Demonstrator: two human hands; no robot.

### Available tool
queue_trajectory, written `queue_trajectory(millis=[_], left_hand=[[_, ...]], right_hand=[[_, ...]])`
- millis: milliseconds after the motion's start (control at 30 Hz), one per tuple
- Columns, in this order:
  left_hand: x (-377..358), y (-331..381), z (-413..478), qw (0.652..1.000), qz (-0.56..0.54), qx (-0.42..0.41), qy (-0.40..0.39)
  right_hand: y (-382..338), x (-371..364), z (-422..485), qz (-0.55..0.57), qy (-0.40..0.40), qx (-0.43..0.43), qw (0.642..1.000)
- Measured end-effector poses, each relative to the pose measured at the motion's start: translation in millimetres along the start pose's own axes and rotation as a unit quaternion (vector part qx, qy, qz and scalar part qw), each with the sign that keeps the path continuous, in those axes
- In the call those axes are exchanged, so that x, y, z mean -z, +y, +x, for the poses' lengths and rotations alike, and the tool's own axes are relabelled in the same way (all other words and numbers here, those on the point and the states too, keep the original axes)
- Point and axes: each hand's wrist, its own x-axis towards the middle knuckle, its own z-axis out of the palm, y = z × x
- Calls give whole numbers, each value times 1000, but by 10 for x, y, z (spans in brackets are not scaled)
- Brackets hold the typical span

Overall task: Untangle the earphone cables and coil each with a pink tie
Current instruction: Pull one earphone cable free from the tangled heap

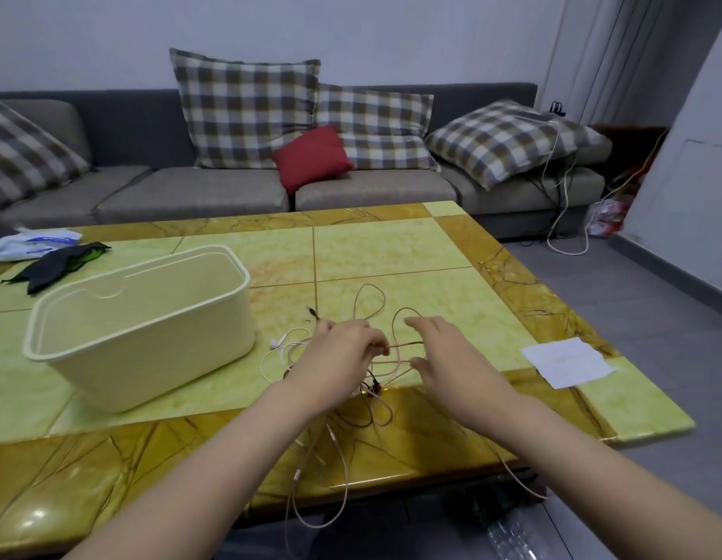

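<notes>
STEP: untangling, nothing coiled | earphone cables (393, 360) are heaped at the near edge of the surface (391, 252) | left hand (343, 351): a strand is pinched by the fingers | right hand (446, 357): fingers are released above a loop | NEXT: one strand is to be drawn out slowly

Glossy marble-look table (383, 252), matt plastic bin (149, 349), cloth sofa (189, 196).
</notes>
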Motion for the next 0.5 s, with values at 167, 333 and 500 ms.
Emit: queue_trajectory(millis=[167, 333, 500], left_hand=[[-59, 108, -20, 999, 5, -32, 3], [-115, -78, -94, 998, -60, 20, -20], [-173, -250, -162, 995, -63, 57, -50]], right_hand=[[-95, -67, 102, 32, -22, -9, 999], [107, -84, 88, 19, 25, -33, 999], [211, 106, 126, 46, 91, -75, 992]])
